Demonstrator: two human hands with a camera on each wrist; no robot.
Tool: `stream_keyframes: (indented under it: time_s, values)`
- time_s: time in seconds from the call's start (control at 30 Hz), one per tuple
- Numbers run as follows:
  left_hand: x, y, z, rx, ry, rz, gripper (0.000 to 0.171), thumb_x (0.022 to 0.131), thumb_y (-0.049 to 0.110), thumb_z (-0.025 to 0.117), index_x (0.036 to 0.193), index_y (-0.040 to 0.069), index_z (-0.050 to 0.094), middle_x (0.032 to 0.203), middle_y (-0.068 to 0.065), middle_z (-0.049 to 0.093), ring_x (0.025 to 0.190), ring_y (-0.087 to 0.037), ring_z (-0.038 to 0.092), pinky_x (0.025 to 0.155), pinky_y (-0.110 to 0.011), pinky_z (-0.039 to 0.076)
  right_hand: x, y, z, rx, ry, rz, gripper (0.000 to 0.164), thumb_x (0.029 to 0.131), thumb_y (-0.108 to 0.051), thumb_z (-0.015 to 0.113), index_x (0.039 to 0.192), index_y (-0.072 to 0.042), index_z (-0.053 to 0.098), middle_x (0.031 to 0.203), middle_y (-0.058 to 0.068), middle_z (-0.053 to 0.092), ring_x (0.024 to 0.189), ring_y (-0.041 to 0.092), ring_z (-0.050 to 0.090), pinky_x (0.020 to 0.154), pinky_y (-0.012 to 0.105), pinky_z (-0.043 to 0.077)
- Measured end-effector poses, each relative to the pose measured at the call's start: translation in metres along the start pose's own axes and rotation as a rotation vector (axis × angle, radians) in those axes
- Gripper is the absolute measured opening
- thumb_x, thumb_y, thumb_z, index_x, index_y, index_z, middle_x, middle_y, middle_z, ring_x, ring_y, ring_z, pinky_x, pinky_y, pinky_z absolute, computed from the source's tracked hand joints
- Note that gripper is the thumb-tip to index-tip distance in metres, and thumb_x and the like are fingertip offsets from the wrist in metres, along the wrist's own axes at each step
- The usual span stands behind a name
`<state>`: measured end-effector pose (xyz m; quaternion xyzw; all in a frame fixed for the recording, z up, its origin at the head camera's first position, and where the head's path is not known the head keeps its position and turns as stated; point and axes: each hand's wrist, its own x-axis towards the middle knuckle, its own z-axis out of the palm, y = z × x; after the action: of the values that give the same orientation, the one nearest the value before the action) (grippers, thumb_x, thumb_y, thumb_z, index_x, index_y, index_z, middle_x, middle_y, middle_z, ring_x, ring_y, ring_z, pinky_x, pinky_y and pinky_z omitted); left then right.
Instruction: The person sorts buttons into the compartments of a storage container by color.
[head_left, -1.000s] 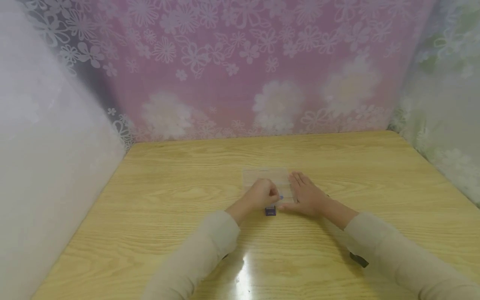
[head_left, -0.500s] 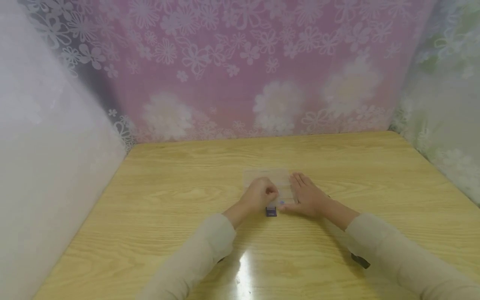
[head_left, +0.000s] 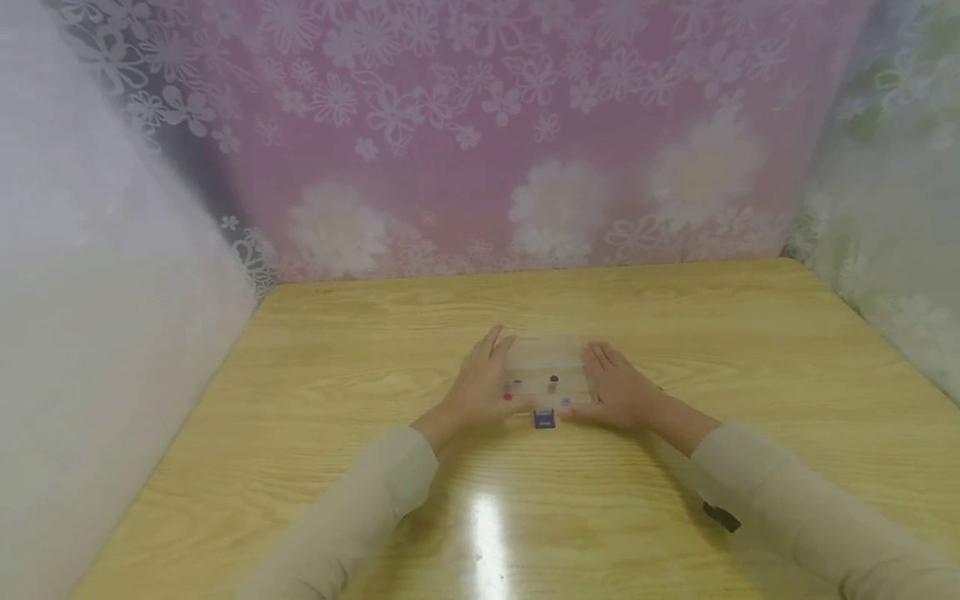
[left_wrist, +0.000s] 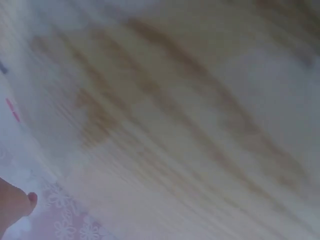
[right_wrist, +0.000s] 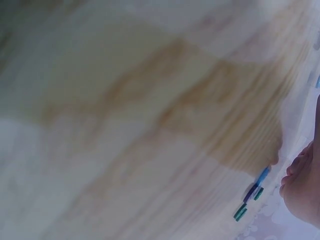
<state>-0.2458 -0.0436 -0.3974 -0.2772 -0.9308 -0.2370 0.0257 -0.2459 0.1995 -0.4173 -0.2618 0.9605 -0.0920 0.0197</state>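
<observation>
A clear, flat, box-like thing lies on the wooden table between my two hands. My left hand rests along its left side, fingers fairly straight and thumb toward its near edge. Against its right side lies my right hand, fingers extended, thumb also toward the near edge. Small coloured spots show on or in the clear thing: a red one, a black one and a blue one. A small purple piece sits at the middle of its near edge.
The wood-grain table reaches back to a pink flowered cloth. White cloth hangs on the left. A dark object shows below the right sleeve. Blue and green pieces appear near the hand in the right wrist view.
My left hand has moved from over the clear thing, fingers curled, to its left side with fingers straightened. The red and black spots have come into sight. My right hand stays in place.
</observation>
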Motion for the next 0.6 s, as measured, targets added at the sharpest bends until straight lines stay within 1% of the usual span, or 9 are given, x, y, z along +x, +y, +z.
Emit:
stream_keyframes:
  time_s: [0.07, 0.13, 0.2, 0.37, 0.43, 0.6]
  values:
    - [-0.001, -0.005, 0.002, 0.005, -0.031, -0.030, 0.106, 0.073, 0.055, 0.071, 0.147, 0.001, 0.016, 0.156, -0.019, 0.006, 0.143, -0.034, 0.012, 0.113, -0.054, 0.016, 0.000, 0.000, 0.000, -0.001, -0.004, -0.001, 0.104, 0.083, -0.063, 0.051, 0.140, 0.016, 0.016, 0.148, 0.035, 0.014, 0.139, 0.046, 0.013, 0.115, 0.052, 0.011]
    - [-0.003, -0.008, 0.002, 0.008, -0.064, -0.060, 0.115, 0.070, 0.059, 0.071, 0.148, 0.000, 0.009, 0.156, -0.019, 0.001, 0.144, -0.032, 0.007, 0.115, -0.051, 0.012, 0.000, 0.000, 0.000, -0.002, -0.009, 0.001, 0.104, 0.083, -0.064, 0.051, 0.140, 0.016, 0.015, 0.148, 0.034, 0.013, 0.139, 0.046, 0.012, 0.115, 0.052, 0.011]
    - [-0.004, -0.010, 0.001, 0.007, -0.093, -0.092, 0.121, 0.069, 0.061, 0.070, 0.148, 0.000, 0.002, 0.156, -0.019, -0.002, 0.145, -0.031, 0.002, 0.116, -0.049, 0.009, 0.000, 0.000, 0.000, -0.001, -0.011, 0.004, 0.104, 0.083, -0.064, 0.050, 0.141, 0.016, 0.015, 0.148, 0.034, 0.013, 0.139, 0.046, 0.012, 0.115, 0.052, 0.011]
    - [-0.008, -0.014, 0.002, -0.004, -0.138, -0.153, 0.124, 0.070, 0.065, 0.066, 0.147, -0.001, -0.006, 0.156, -0.017, -0.008, 0.145, -0.030, -0.005, 0.117, -0.047, 0.002, 0.001, 0.000, 0.001, -0.002, -0.014, 0.011, 0.105, 0.083, -0.064, 0.050, 0.141, 0.015, 0.014, 0.149, 0.034, 0.012, 0.139, 0.045, 0.011, 0.115, 0.052, 0.010]
    - [-0.008, -0.016, 0.002, 0.009, -0.146, -0.164, 0.124, 0.071, 0.066, 0.065, 0.146, -0.001, -0.007, 0.156, -0.017, -0.009, 0.145, -0.030, -0.006, 0.117, -0.047, 0.002, 0.001, 0.001, 0.001, 0.000, -0.015, 0.010, 0.104, 0.083, -0.063, 0.051, 0.141, 0.016, 0.014, 0.149, 0.034, 0.013, 0.139, 0.045, 0.011, 0.115, 0.052, 0.010]
    - [-0.007, -0.018, 0.004, 0.059, -0.163, -0.159, 0.123, 0.071, 0.067, 0.062, 0.146, -0.003, -0.006, 0.155, -0.019, -0.007, 0.144, -0.032, -0.005, 0.117, -0.048, 0.003, 0.000, 0.002, 0.001, 0.003, -0.020, 0.013, 0.103, 0.083, -0.062, 0.052, 0.141, 0.015, 0.014, 0.149, 0.034, 0.013, 0.139, 0.045, 0.011, 0.115, 0.053, 0.011]
